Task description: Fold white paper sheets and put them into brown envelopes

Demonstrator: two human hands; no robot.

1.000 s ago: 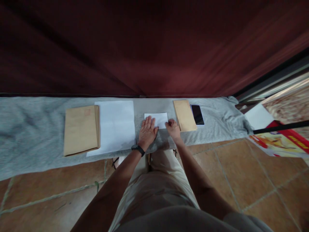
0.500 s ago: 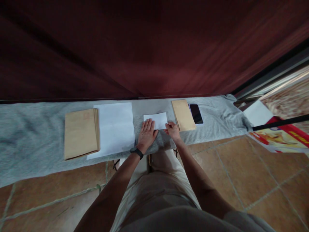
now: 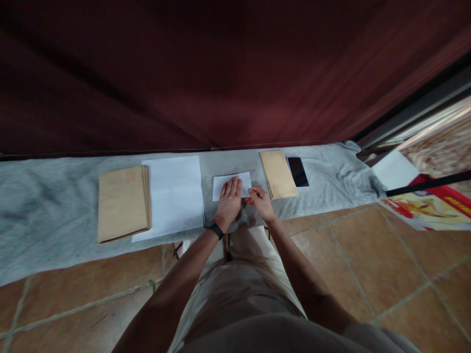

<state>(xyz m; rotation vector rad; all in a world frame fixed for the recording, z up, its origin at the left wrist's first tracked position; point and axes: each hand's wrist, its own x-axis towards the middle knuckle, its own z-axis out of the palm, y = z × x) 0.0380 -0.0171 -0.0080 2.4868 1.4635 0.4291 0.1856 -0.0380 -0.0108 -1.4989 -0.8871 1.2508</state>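
A small folded sheet of white paper (image 3: 245, 181) lies on the grey cloth in front of me. My left hand (image 3: 228, 201) presses flat on it, fingers stretched out and covering its middle and lower edge. At the paper's lower right corner is my right hand (image 3: 259, 202), with fingers curled and thumb and forefinger closed at the corner. To the left, a larger stack of white sheets (image 3: 174, 196) lies partly under brown envelopes (image 3: 123, 203). Another small stack of brown envelopes (image 3: 278, 174) rests to the right of my right hand.
A phone (image 3: 298, 171) lies beside the right-hand envelopes. The grey cloth (image 3: 47, 211) covers a long, narrow surface against a dark red curtain (image 3: 221, 83). A dark bar (image 3: 430, 185) and a red and yellow printed box (image 3: 430, 208) stand at the far right, over the tiled floor.
The folded paper has shifted slightly left. My left hand has slid right and up onto its middle. My right hand stays by the lower right corner, a little further left.
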